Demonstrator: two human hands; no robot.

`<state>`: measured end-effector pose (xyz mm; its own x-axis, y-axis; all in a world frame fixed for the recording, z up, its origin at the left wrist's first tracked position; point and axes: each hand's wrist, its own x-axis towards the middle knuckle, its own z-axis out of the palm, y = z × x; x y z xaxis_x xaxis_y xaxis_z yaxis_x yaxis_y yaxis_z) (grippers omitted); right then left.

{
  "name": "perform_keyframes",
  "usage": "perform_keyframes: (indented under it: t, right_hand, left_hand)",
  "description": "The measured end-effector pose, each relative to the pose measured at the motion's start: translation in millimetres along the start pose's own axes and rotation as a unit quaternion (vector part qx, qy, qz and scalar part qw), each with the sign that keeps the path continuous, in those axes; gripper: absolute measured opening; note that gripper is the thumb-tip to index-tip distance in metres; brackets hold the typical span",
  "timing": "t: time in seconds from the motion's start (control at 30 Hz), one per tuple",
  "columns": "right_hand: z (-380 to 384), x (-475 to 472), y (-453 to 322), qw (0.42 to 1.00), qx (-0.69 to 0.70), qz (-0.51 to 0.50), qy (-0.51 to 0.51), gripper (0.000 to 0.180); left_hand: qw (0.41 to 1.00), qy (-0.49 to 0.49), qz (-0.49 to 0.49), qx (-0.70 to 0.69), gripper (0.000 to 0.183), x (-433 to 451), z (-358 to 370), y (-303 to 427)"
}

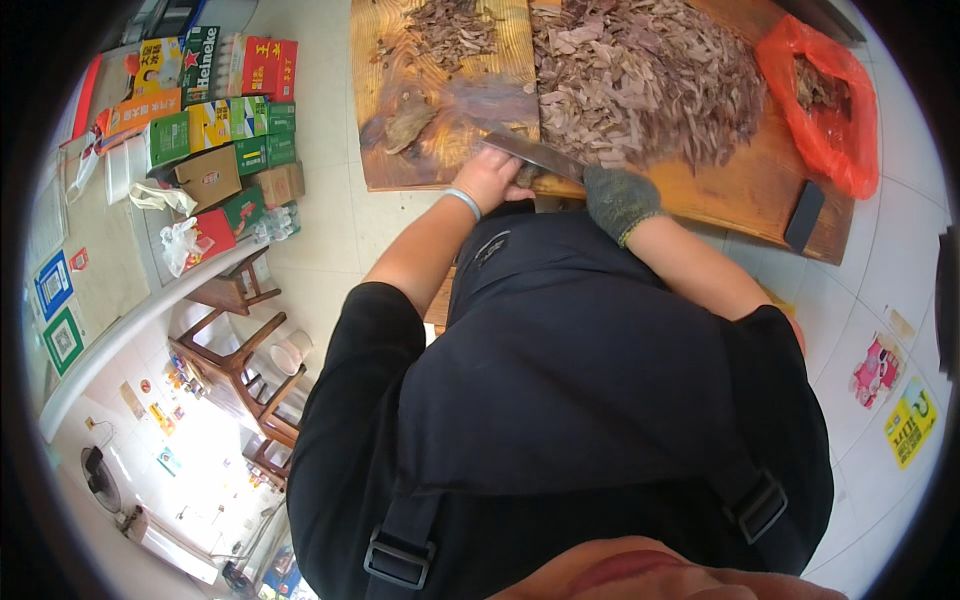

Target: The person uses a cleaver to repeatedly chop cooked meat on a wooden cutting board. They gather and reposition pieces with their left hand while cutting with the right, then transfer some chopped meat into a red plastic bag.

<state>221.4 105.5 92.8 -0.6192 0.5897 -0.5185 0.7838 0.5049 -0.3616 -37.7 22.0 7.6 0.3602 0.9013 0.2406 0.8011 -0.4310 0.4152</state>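
Note:
My right hand (621,201), in a dark knitted glove, grips a knife with a broad metal blade (538,156). The blade reaches leftward over the near edge of the wooden board (450,169). My bare left hand (484,180), with a light bracelet at the wrist, lies against the blade's near side. Its fingers and thumb are around a small brown piece of what looks like cooked meat (529,176), partly hidden. Beyond the knife spreads a large heap of sliced brown meat (637,82). A larger uncut piece (410,124) rests on the board to the left.
A smaller heap of scraps (454,34) lies at the far left of the board. At right are an open red plastic bag (859,135) holding brown pieces, and a dark phone-like object (805,216). Stacked cartons (214,176) stand on the left, with wooden stools (240,367) behind.

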Motion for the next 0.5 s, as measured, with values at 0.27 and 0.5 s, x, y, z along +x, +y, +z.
perform_keyframes:
  t: [0.27, 0.5]
  right_hand:
    - [-7, -21, 7, 0.997, -0.076, -0.012, 0.029, 0.026]
    - [11, 25, -30, 0.999, -0.034, 0.028, 0.031, 0.034]
  left_hand:
    - [0.984, 0.119, -0.13, 0.005, 0.069, -6, 38, 20]
    - [0.988, 0.099, -0.12, -0.021, 0.068, -5, 27, 24]
